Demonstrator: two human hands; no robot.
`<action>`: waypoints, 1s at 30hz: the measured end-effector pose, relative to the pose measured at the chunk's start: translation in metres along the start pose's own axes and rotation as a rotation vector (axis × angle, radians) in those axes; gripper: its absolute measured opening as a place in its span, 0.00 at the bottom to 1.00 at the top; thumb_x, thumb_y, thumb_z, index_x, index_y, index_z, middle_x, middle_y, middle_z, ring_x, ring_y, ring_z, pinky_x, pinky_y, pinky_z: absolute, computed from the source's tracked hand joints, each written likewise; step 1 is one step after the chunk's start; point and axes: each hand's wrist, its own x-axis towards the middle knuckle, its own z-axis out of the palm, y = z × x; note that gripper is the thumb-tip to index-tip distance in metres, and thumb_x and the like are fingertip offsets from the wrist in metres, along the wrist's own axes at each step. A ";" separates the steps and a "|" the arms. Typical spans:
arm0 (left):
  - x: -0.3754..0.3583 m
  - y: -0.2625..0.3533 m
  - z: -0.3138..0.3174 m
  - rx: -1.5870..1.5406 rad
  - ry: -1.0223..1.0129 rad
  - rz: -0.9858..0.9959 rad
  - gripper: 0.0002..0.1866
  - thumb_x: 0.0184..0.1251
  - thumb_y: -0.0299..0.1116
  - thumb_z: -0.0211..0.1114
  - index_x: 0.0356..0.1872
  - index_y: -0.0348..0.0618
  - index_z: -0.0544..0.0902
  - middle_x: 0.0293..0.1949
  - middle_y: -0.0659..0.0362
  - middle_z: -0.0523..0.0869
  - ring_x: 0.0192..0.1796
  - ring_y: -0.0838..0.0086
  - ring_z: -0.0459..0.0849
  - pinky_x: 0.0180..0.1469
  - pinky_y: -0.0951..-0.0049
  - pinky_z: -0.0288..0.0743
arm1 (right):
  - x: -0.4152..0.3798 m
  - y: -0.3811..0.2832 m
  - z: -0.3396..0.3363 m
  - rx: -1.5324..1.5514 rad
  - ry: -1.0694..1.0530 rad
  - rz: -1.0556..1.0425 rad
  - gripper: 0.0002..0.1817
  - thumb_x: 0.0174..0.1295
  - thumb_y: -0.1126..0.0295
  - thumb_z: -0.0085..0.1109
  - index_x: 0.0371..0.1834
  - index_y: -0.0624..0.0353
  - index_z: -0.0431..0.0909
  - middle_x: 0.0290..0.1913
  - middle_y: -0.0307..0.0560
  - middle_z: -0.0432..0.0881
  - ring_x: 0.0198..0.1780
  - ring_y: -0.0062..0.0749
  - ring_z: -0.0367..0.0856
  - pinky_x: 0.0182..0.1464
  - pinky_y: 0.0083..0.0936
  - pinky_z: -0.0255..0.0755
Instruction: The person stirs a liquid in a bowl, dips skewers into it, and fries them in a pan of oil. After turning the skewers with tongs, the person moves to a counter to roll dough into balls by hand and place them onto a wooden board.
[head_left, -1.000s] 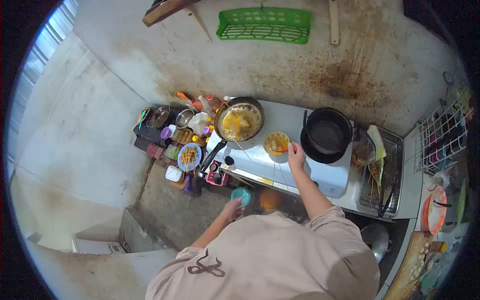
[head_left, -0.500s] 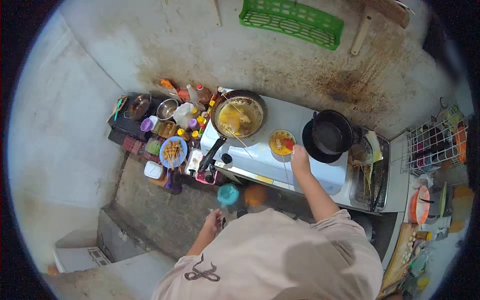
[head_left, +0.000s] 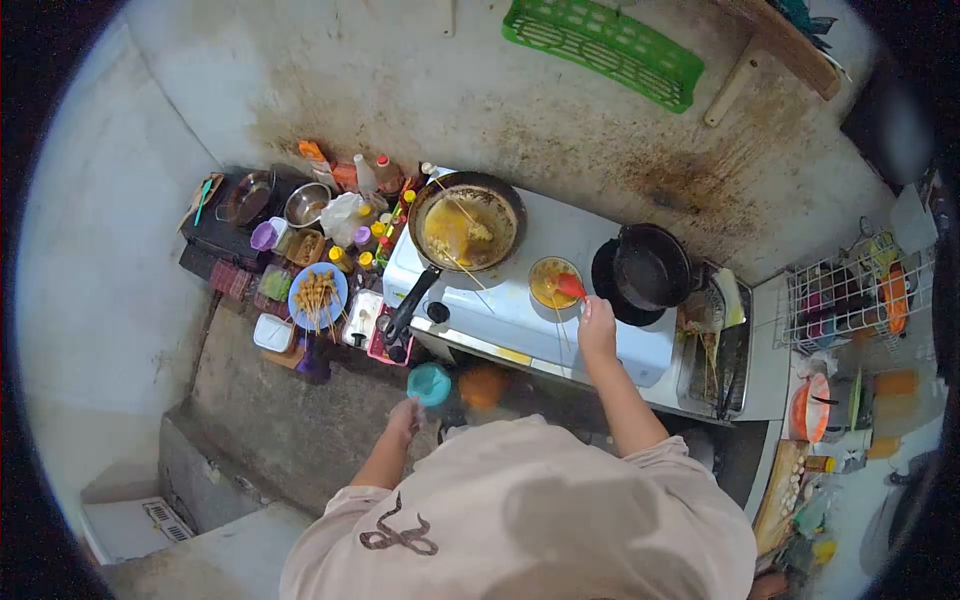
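Observation:
My right hand (head_left: pixel 597 327) is closed on a red spatula (head_left: pixel 571 287), whose head is in a small bowl (head_left: pixel 549 268) of yellow liquid on the white stove top. Skewers lean out of that bowl. My left hand (head_left: pixel 407 415) is low, beside the rim of a teal container (head_left: pixel 428 384); its fingers are too small to make out. Left of the bowl, a frying pan (head_left: pixel 467 222) holds yellow food in oil, with skewers across it.
A blue plate (head_left: pixel 334 317) of skewered food stands at the left among bottles and containers. A black pot (head_left: pixel 650 266) is on the right of the stove top (head_left: pixel 560 215). Further right are a metal tray (head_left: pixel 740 340) and a wire rack (head_left: pixel 800 310). A green basket (head_left: pixel 610 42) hangs on the wall.
My left hand has moved up and left to the teal container. More of the red spatula shows in my right hand. The whole view has shifted slightly.

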 end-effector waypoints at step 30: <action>-0.015 -0.065 -0.040 -0.016 0.203 0.035 0.08 0.53 0.38 0.51 0.34 0.51 0.72 0.28 0.65 0.74 0.23 0.78 0.70 0.21 0.77 0.60 | -0.041 0.042 0.006 0.682 -0.375 0.880 0.15 0.49 0.55 0.53 0.27 0.57 0.72 0.25 0.41 0.72 0.30 0.31 0.68 0.31 0.25 0.61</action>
